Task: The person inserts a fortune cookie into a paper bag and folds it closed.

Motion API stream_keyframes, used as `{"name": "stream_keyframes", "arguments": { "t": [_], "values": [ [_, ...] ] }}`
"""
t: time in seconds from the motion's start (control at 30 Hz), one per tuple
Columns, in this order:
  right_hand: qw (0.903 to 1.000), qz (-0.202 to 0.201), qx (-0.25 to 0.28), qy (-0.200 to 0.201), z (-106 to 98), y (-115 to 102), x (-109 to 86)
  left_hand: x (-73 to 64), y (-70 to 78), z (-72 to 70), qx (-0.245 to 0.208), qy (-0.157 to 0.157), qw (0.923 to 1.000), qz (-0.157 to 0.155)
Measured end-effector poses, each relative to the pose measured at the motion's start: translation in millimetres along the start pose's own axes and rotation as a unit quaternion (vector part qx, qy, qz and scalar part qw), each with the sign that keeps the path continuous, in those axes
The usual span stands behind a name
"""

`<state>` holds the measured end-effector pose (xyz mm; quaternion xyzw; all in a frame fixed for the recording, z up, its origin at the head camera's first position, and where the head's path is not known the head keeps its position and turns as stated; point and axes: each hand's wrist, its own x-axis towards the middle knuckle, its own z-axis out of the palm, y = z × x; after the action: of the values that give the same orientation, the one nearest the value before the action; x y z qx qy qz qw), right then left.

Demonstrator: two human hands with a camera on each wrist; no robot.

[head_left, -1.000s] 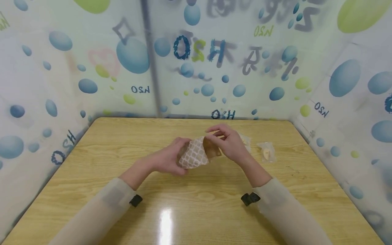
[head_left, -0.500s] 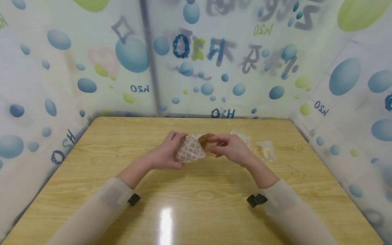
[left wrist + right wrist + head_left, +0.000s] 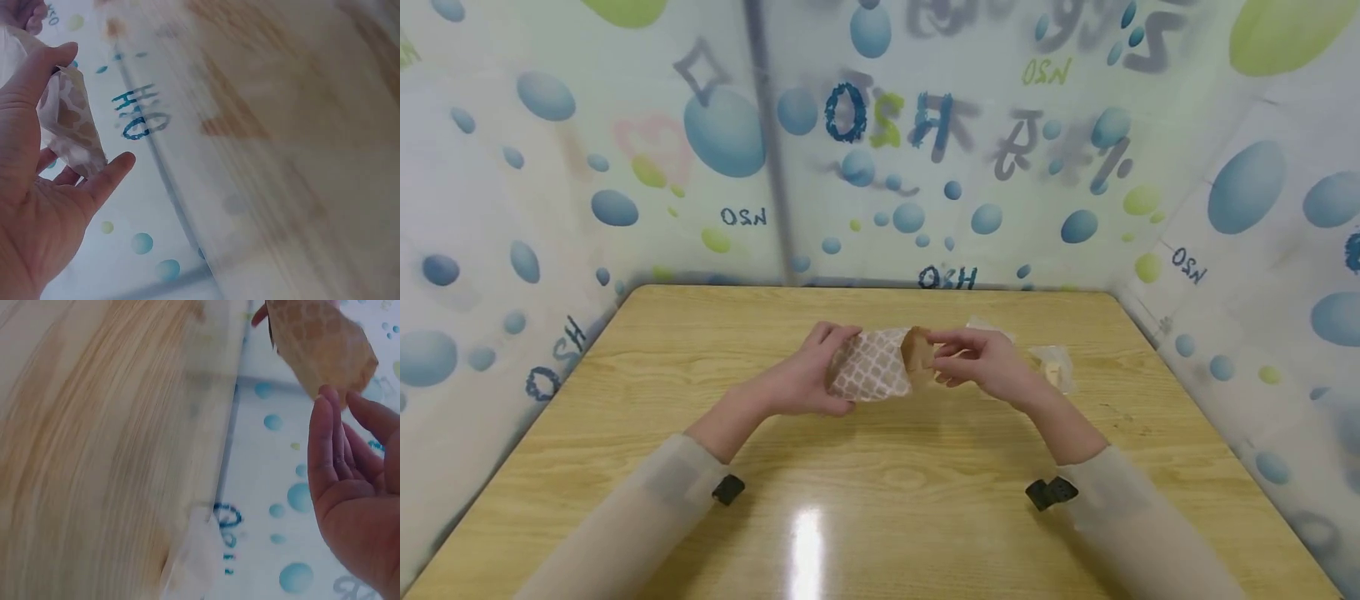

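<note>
At the centre of the head view, the left hand (image 3: 797, 379) grips a patterned paper bag (image 3: 869, 367), its brown mouth facing right; the contents are hidden. Right of centre on the tabletop (image 3: 880, 483), a clear packet (image 3: 1066, 365) holds a pale piece (image 3: 1052, 376); a second packet (image 3: 988, 322) lies partly behind the right hand (image 3: 988, 364). Since half a second ago, that hand has shifted rightward, fingertips at the bag's edge; whether they pinch I cannot tell. The right wrist view shows its palm, hidden in the head view
</note>
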<state>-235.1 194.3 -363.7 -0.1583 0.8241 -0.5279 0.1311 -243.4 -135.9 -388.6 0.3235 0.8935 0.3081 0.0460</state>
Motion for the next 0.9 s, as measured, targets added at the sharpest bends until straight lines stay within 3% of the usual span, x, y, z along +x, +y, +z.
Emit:
{"name": "stream_keyframes", "arguments": {
  "t": [0.3, 0.47, 0.73, 0.9],
  "values": [
    [0.9901, 0.02, -0.111, 0.083, -87, 46, -32.9, -6.8, -6.6, -4.4, 0.003, 0.014, 0.9999, -0.01],
    [0.9808, 0.05, -0.166, 0.089, -125, 69, -52.4, -8.6, -6.4, -5.2, -0.001, 0.012, 0.9997, -0.02],
    [0.9762, 0.101, -0.177, 0.074, -137, 95, -58.6, -9.0, -8.5, -3.6, 0.003, 0.016, 0.9996, -0.023],
    [0.9762, 0.105, -0.18, 0.058, -135, 104, -53.7, -9.2, -9.7, -4.3, 0.002, 0.015, 0.9995, -0.027]
  ]
}}
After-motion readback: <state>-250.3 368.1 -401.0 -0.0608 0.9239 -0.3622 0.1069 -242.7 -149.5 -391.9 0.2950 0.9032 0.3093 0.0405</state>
